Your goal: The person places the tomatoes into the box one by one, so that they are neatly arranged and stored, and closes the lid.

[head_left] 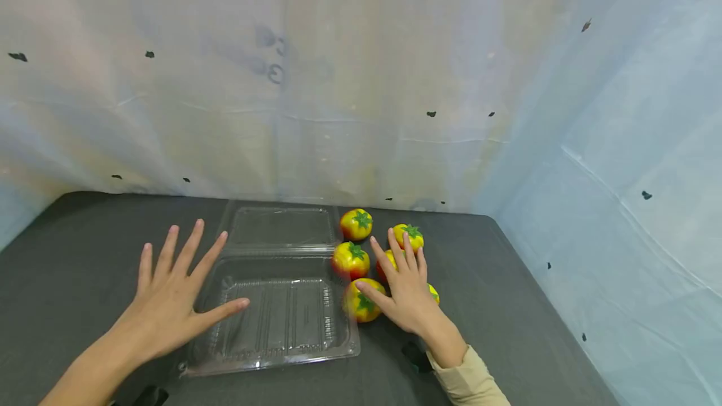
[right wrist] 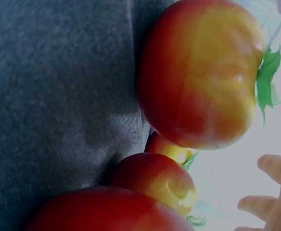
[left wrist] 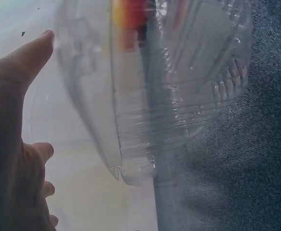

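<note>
My left hand [head_left: 166, 302] hovers at the left side of a clear plastic clamshell box [head_left: 273, 356], its fingers straight and spread wide. The box lies with its lid [head_left: 282, 227] folded back toward the wall; in the left wrist view, its ribbed side [left wrist: 193, 110] faces the thumb [left wrist: 34, 53]. Over a group of yellow-and-red tomatoes my right hand [head_left: 408, 293] is held with fingers spread, partly hiding several of them. One tomato [head_left: 363, 302] sits beside its thumb at the box's right edge, with another [head_left: 351, 260] behind it. A large tomato [right wrist: 198, 77] fills the right wrist view.
A dark grey cloth-covered table [head_left: 507, 331] carries everything. Pale plastic sheeting [head_left: 350, 80] with small dark holes hangs behind it and along the right side. One tomato [head_left: 356, 224] stands beside the lid, and another [head_left: 410, 237] lies farther right.
</note>
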Demonstrator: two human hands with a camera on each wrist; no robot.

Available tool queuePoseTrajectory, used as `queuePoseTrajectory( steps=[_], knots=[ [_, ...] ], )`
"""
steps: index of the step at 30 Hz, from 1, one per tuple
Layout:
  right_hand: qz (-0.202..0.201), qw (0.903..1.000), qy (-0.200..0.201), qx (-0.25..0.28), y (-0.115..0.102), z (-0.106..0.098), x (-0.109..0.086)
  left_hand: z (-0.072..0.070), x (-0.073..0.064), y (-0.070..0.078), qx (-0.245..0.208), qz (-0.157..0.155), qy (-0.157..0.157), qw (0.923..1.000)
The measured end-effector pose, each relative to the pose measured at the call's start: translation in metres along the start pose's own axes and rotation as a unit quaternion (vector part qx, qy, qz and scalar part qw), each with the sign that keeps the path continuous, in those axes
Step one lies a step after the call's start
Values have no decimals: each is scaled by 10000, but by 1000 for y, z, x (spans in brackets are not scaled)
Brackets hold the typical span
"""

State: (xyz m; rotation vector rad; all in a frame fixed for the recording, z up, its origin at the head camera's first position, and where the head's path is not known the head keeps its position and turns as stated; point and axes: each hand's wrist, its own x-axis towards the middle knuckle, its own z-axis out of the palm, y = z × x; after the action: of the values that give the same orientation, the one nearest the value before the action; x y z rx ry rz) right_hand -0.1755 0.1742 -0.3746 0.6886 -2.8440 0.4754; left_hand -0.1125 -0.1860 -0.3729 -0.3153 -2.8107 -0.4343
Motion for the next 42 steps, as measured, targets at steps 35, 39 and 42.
queuePoseTrajectory(
  steps=[35,39,42],
  knots=[
    [732,9910,-376,1057,59,-22,-35,25,-34,-36,-1665,689,-476,9825],
    [554,9918,-356,1096,66,-22,-41,26,-35,-37,-1815,689,-476,9798],
    [434,9918,-330,1156,70,-22,-46,26,-36,-38,-1894,739,-427,9782]
  ],
)
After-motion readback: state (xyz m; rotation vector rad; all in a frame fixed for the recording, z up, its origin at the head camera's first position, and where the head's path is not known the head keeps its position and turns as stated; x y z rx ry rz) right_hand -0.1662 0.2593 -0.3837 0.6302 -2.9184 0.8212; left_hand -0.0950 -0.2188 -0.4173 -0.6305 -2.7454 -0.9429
